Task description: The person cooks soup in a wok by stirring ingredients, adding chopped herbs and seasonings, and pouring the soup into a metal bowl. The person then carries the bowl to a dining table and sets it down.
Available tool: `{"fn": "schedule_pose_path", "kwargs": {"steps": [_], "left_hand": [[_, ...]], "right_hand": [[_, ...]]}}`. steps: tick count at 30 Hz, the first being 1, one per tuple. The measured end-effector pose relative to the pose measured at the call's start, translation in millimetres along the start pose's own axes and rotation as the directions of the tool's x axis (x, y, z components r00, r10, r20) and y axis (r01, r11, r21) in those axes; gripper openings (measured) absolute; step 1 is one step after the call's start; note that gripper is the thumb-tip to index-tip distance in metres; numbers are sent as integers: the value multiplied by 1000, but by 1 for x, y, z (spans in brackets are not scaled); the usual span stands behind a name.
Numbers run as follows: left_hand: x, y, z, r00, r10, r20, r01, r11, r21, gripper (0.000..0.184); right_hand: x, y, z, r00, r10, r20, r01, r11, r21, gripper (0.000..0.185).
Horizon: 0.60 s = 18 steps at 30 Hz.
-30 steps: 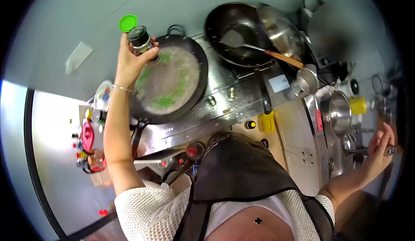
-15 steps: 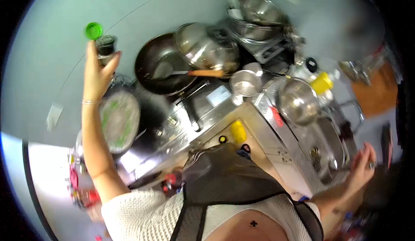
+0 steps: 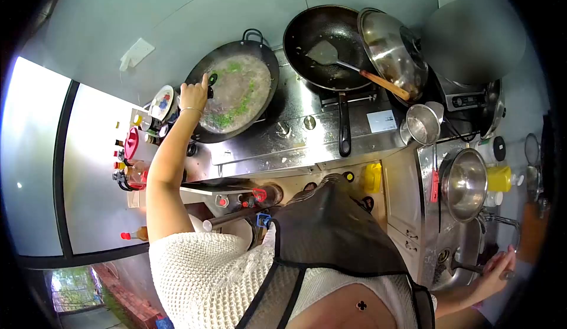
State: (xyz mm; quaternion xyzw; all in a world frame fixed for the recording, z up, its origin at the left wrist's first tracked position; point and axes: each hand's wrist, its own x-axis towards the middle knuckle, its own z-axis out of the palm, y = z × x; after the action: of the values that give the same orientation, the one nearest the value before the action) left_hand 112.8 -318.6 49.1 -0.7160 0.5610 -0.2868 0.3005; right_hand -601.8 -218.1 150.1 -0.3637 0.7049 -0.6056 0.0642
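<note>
My left hand (image 3: 194,95) is closed around a small dark spice jar (image 3: 211,84), mostly hidden by the fingers. It is over the left side of a wok (image 3: 270,72) full of pale, steaming liquid with chopped greens (image 3: 236,113). At the far right, above the sink's edge, my right hand (image 3: 499,265) is wrapped round the handle of a metal utensil (image 3: 468,266). Its head points toward the sink; its exact kind is unclear.
A second wok (image 3: 316,25) holds a spatula (image 3: 323,52), with a domed lid (image 3: 387,45) leaning beside it. A steel bowl (image 3: 465,184) stands by the sink (image 3: 472,240). Bottles (image 3: 144,122) and a patterned bowl (image 3: 162,101) sit left of the stove.
My view has swung left. The left hand with the spice jar has come from beside the wall to over the wok; the jar's green lid no longer shows. My right hand stays by the sink.
</note>
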Motion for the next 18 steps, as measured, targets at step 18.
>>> {"fn": "schedule_pose_path", "kwargs": {"steps": [18], "left_hand": [[64, 32, -183, 930, -310, -197, -286, -276, -917, 58]], "right_hand": [[-11, 8, -62, 986, 135, -101, -136, 991, 0, 15]]}}
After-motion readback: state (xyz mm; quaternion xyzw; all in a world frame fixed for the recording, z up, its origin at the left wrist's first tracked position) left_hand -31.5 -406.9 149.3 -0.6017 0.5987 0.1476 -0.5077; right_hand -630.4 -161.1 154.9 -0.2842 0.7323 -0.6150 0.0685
